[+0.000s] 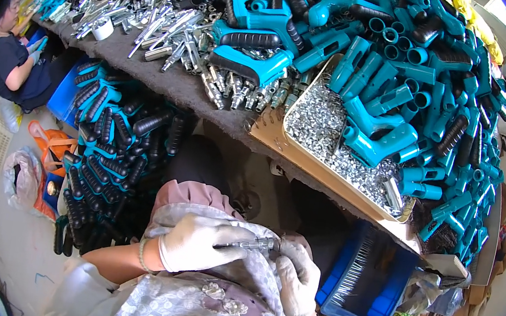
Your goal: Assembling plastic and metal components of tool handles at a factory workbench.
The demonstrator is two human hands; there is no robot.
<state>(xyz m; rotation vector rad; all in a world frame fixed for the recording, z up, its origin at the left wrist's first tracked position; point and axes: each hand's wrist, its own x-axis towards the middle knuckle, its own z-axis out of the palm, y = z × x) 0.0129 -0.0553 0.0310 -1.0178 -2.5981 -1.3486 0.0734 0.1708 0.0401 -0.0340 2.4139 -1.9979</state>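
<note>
Over my lap, my left hand (pixel 198 244), in a white glove, is closed round a slim silver metal fitting (pixel 262 244) with a stepped, ribbed body. The fitting lies roughly level and points to the right. My right hand (pixel 297 283), also gloved, has its thumb and fingers bent at the fitting's right end, where a small dark part shows. Its fingertips partly hide that end, so I cannot make out the small part's shape. Beneath both hands lies a pale floral apron (pixel 184 307).
Teal tool housings (pixel 393 99) with black grips heap the bench (pixel 132 58). Silver fittings (pixel 179 35) lie along its edge. A tray (pixel 322 160) holds tiny metal pieces. Finished-looking teal-and-black handles (pixel 104 159) pile at left; a blue bin (pixel 364 279) stands at right. A person (pixel 18 60) sits far left.
</note>
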